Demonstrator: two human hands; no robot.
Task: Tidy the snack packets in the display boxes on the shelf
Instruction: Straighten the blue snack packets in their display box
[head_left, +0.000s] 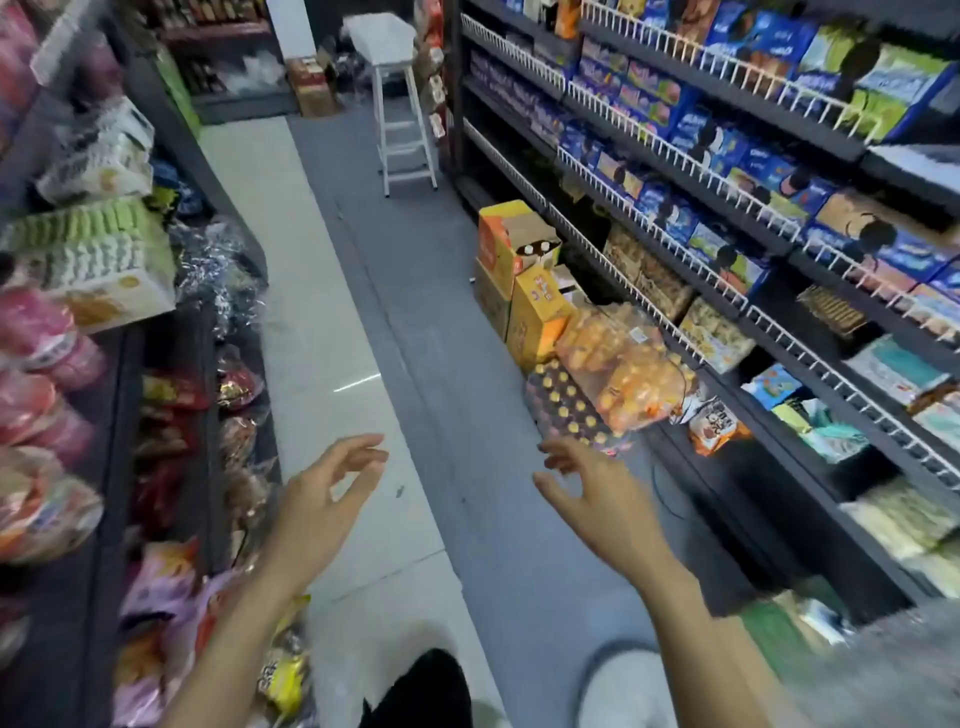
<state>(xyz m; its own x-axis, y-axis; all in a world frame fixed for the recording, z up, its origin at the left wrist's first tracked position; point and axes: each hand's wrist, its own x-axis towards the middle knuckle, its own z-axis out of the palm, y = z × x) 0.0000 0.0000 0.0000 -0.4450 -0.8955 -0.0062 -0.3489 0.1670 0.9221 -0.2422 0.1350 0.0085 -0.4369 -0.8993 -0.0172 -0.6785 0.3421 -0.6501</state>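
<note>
probably light, crinkly and soft, those snack packets (88, 249), standing in rows in an open display box (130, 296) on the left shelf (124, 415); best pinched by top edges, never squeezed. both hands, left (322, 499) and right (597, 504), hovering empty with fingers spread, right of that box, over the grey aisle floor (415, 312). beyond the box, a white stool (400, 104); stacked cartons (514, 249) across the aisle.

I see the right shelf (675, 291) stacked with blue display boxes (727, 260) behind white wire rails. On the floor (415, 312) beside it sit orange cartons (524, 291) and a stool (400, 104).
</note>
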